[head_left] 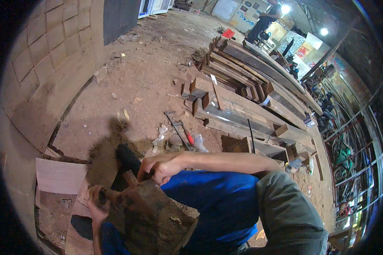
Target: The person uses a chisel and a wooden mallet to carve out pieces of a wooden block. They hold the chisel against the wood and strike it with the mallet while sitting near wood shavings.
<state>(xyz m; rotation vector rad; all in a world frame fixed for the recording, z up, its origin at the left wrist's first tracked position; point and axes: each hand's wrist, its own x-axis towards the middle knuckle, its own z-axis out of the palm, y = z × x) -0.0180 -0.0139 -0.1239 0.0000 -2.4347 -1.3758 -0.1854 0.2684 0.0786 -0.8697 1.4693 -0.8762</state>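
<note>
A dark brown wooden block (142, 199) with a short peg (131, 178) sticking up lies in front of my body. My left hand (98, 204) has its fingers curled round the block's narrow left end. My right hand (161, 170) is closed at the block's far right side, beside the peg; what its fingers grip is partly hidden. The right forearm reaches in from the right, across my blue shirt. Below the block, a dusty brown surface (178, 223) shows; I cannot tell what it is.
Long timber beams (238, 108) lie stacked to the right. A red-handled tool (190, 138) rests on the dirt floor ahead. Pale planks (60, 176) lie at the left, by a panelled wooden surface (55, 46). A person (266, 21) stands far back; metal racks (357, 170) line the right.
</note>
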